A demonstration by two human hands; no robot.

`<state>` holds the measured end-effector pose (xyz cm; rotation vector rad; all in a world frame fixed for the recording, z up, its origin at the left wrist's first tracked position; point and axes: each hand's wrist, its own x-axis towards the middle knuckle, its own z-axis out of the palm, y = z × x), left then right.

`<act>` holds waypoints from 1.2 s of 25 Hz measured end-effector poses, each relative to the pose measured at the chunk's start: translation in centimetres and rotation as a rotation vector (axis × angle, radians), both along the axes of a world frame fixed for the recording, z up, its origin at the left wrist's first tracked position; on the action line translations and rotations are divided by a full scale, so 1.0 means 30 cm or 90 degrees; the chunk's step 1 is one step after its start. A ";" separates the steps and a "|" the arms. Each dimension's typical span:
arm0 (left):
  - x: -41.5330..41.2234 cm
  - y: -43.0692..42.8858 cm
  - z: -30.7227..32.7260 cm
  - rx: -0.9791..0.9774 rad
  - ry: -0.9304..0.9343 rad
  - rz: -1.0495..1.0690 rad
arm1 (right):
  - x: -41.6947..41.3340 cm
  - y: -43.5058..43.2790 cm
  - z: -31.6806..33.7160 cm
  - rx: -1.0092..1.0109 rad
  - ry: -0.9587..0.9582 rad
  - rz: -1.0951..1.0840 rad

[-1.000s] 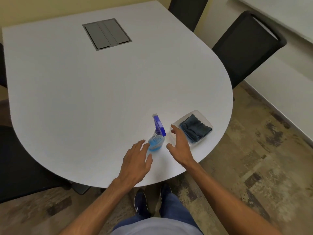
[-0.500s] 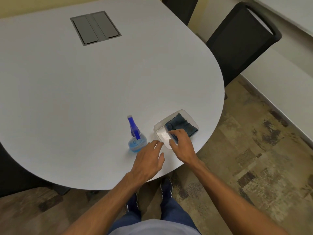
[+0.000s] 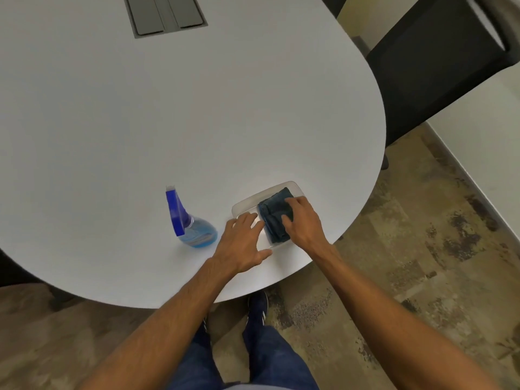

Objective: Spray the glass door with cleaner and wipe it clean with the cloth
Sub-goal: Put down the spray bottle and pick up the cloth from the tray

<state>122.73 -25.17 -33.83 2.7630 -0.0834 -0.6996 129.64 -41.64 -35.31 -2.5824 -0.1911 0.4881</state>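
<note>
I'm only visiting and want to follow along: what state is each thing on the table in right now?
Spray bottle: standing, partly full of blue liquid, untouched.
Cloth: folded, lying in the tray, gripped by the right hand.
Tray: clear, on the table near its edge.
Left hand: open, fingers on the tray's rim.
Right hand: curled on the cloth.
Grey hatch: closed.

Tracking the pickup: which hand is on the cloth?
The right hand, fingers curled on the dark cloth in the tray; the left hand lies flat at the tray's edge.
</note>
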 end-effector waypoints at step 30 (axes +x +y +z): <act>0.007 0.032 -0.159 -0.007 0.108 0.005 | 0.145 0.027 -0.126 0.054 0.052 0.107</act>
